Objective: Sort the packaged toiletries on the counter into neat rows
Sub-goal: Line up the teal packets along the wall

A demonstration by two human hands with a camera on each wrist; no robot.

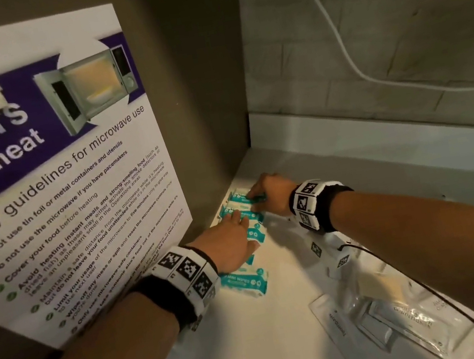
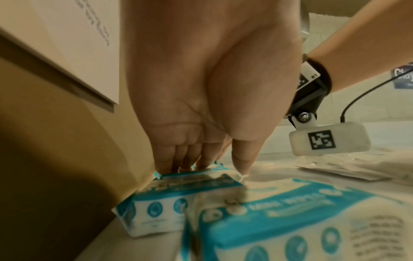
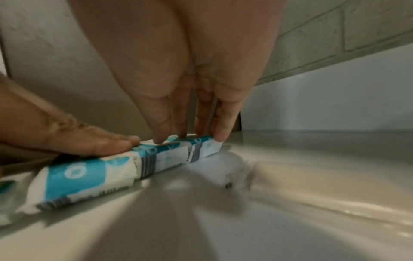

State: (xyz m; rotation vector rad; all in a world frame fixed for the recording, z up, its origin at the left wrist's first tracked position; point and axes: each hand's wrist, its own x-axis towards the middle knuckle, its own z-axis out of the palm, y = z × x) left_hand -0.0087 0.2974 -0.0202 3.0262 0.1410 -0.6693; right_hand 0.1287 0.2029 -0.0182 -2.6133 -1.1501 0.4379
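Both hands were on the row of teal-and-white wipe packets point(image 1: 248, 234) that lay along the far left of the white counter point(image 1: 257, 348), close to the brown side wall point(image 1: 202, 91). The left hand point(image 1: 224, 244) lay flat on the middle packets with its fingers straight, pressing down and gripping nothing. The right hand point(image 1: 272, 193) stood over the farthest packet point(image 3: 201, 148), its fingertips point(image 3: 220, 136) touching the top and the far edge; the fingers looked nearly straight. Near the right side of the counter lay some clear toiletry packages point(image 1: 388, 320), well apart from the row. A microwave safety poster point(image 1: 72, 175) hung on the left, and a white cable point(image 1: 342, 45) ran down the tiled back wall.
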